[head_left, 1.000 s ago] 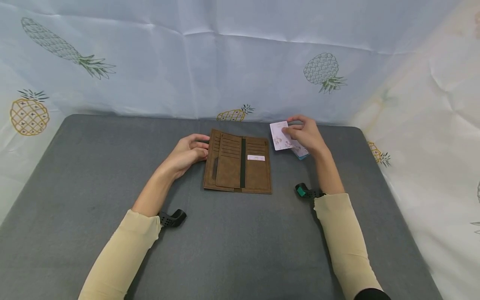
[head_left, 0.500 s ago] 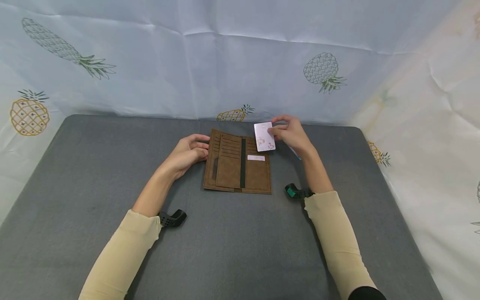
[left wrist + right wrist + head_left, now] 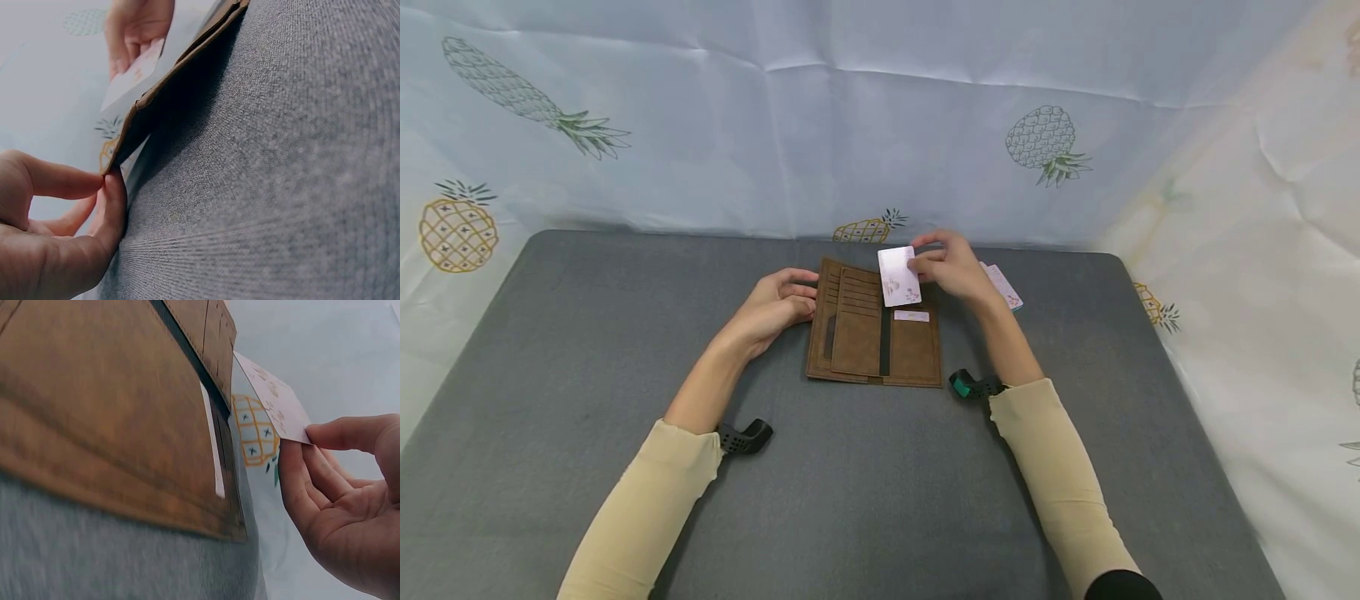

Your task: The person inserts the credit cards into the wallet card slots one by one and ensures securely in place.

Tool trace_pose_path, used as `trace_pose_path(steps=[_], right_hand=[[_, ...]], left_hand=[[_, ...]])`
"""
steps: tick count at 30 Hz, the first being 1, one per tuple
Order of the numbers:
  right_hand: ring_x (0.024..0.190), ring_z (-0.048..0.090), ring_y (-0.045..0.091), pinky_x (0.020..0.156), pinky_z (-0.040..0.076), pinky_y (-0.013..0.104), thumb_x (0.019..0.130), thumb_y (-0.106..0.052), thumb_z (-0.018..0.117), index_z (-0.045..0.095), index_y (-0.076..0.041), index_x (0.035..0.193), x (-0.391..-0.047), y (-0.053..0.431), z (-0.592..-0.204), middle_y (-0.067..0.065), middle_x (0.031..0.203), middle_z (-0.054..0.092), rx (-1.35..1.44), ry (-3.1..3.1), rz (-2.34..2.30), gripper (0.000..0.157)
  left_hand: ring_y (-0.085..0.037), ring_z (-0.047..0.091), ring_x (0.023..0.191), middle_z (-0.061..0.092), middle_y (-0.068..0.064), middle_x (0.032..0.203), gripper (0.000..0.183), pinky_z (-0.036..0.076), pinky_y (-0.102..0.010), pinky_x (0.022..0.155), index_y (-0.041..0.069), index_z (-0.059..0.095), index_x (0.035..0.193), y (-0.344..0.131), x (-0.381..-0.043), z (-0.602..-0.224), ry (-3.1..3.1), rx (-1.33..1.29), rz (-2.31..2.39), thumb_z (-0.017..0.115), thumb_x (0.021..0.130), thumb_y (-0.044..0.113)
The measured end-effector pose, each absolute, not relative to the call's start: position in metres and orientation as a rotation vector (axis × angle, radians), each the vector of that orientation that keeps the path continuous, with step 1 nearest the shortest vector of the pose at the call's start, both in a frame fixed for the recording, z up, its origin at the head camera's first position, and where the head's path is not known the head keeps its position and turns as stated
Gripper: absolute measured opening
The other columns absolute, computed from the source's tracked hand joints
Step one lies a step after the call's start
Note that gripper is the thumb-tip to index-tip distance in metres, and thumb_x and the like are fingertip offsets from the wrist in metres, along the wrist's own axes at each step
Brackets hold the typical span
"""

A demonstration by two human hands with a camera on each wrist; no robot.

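A brown wallet point(image 3: 856, 350) lies unfolded on the grey table, with rows of card slots on both halves. One pale card point(image 3: 912, 316) sits in a slot of its right half, only a strip showing. My left hand point(image 3: 769, 307) pinches the wallet's left edge between thumb and finger, lifting it a little off the table, as the left wrist view shows. Between thumb and fingers my right hand point(image 3: 951, 268) holds a pale pink card point(image 3: 898, 277) by its right edge, above the upper middle of the wallet. In the right wrist view this card point(image 3: 275, 400) is tilted.
More pink cards point(image 3: 1002, 286) lie on the table behind the right wrist, partly covered by it. The grey table point(image 3: 850, 500) ends at the back against a hanging white cloth point(image 3: 737, 125) with pineapple prints.
My right hand has carried the pink card leftward, from beside the wallet to above its middle. The cards on the table have come into fuller view. My left hand stays put.
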State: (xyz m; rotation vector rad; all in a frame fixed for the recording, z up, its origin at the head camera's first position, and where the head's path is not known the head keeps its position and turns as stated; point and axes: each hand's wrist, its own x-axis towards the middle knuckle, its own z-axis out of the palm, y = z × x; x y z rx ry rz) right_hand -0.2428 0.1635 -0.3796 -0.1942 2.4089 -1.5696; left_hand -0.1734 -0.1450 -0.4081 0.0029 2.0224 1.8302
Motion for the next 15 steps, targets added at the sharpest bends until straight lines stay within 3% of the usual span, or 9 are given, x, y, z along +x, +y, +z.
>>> trace_pose_path(steps=[4, 15], right_hand=[[0.093, 0.077, 0.016, 0.087, 0.067, 0.033, 0.100, -0.001, 0.066, 0.059, 0.004, 0.140, -0.242, 0.155, -0.380, 0.032, 0.125, 0.076, -0.212, 2.400, -1.571, 0.041], [0.097, 0.077, 0.020, 0.098, 0.066, 0.043, 0.103, -0.001, 0.064, 0.055, 0.004, 0.142, -0.237, 0.138, -0.379, 0.032, 0.127, 0.074, -0.232, 2.308, -1.596, 0.040]], left_hand=[[-0.022, 0.061, 0.111, 0.055, -0.022, 0.139, 0.055, 0.057, -0.023, 0.092, 0.003, 0.044, 0.160, -0.144, -0.174, -0.408, 2.027, 0.009, 1.829, 0.049, 0.105, -0.004], [-0.020, 0.061, 0.106, 0.055, -0.021, 0.135, 0.055, 0.057, -0.021, 0.088, 0.002, 0.044, 0.160, -0.145, -0.174, -0.409, 2.028, -0.004, 1.843, 0.048, 0.105, -0.006]])
